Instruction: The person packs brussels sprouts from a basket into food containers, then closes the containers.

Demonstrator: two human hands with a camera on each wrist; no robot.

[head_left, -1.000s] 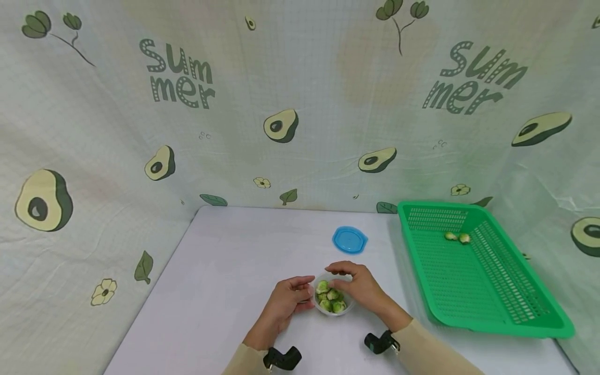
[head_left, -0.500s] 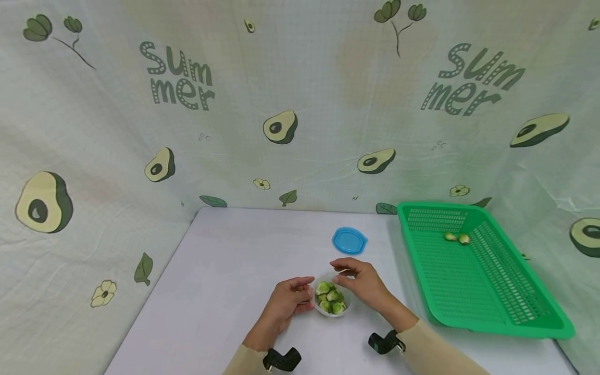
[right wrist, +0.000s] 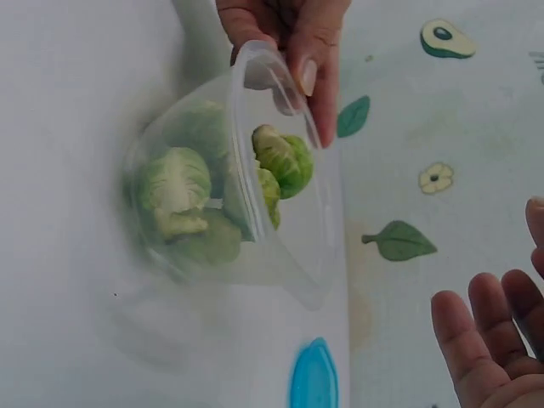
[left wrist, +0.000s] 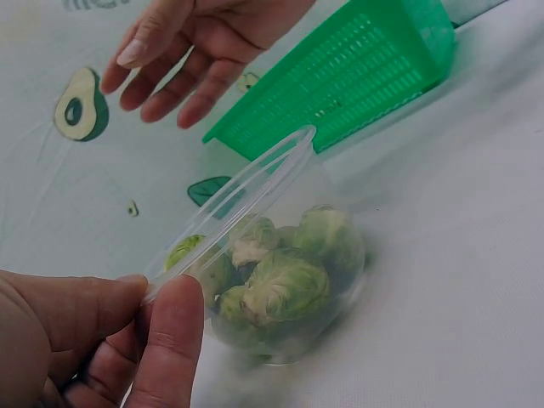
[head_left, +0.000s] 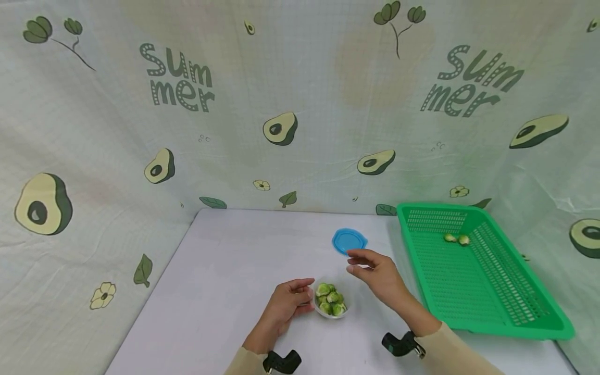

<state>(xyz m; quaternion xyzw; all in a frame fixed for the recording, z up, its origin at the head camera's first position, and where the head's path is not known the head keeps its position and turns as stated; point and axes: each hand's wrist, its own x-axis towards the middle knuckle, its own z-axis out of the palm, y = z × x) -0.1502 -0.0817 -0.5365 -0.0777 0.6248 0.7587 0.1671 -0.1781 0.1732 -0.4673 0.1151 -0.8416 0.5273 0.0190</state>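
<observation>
My left hand [head_left: 287,306] pinches the rim of a clear plastic bowl [left wrist: 327,183] between thumb and fingers. Inside it lie several Brussels sprouts [head_left: 334,298], seen through the wall in both wrist views. The bowl stands upright on the white table. My right hand [head_left: 380,275] is up and to the right of the bowl, fingers loosely bent with nothing between them. Its fingertips overlap the near edge of a blue plastic lid [head_left: 349,240] in the head view.
To the right stands a large green plastic basket [head_left: 497,329] with two more Brussels sprouts [head_left: 457,238] in its far part. A printed curtain [head_left: 319,67] hangs behind the white table [head_left: 225,260] and along its sides.
My right hand has drawn away from over the bowl, going right and towards the lid. The left hand keeps its hold on the bowl's rim.
</observation>
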